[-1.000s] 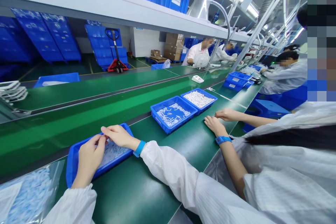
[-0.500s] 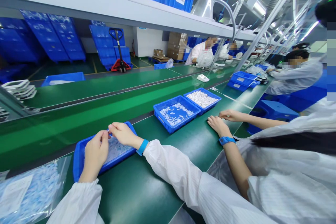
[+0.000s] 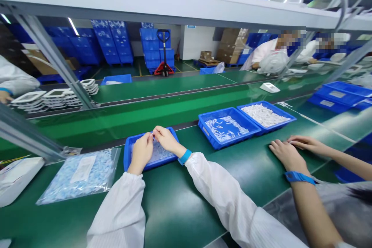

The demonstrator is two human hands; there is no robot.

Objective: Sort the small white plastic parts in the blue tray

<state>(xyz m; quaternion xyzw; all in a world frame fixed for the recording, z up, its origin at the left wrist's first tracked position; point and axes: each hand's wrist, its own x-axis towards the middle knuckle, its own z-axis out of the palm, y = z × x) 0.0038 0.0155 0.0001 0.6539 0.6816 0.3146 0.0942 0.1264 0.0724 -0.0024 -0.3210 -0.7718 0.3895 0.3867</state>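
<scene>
My left hand point(image 3: 141, 152) and my right hand point(image 3: 165, 139) meet over a small blue tray point(image 3: 128, 154) of little white parts on the green bench. Both hands are closed in a pinch, fingertips together on a tiny white piece too small to name. A blue wristband point(image 3: 185, 157) sits on my right wrist, and both arms wear white sleeves.
A clear bag of white parts point(image 3: 80, 174) lies left of the tray, with a white box point(image 3: 14, 178) beyond it. Two more blue trays point(image 3: 226, 128) point(image 3: 266, 114) stand to the right. A co-worker's hands point(image 3: 287, 155) rest on the bench at right. A green conveyor point(image 3: 162, 114) runs behind.
My view has swung left and down, so the bag and white box now show. My hands stay pinched together over the blue tray. The co-worker's hands remain on the bench.
</scene>
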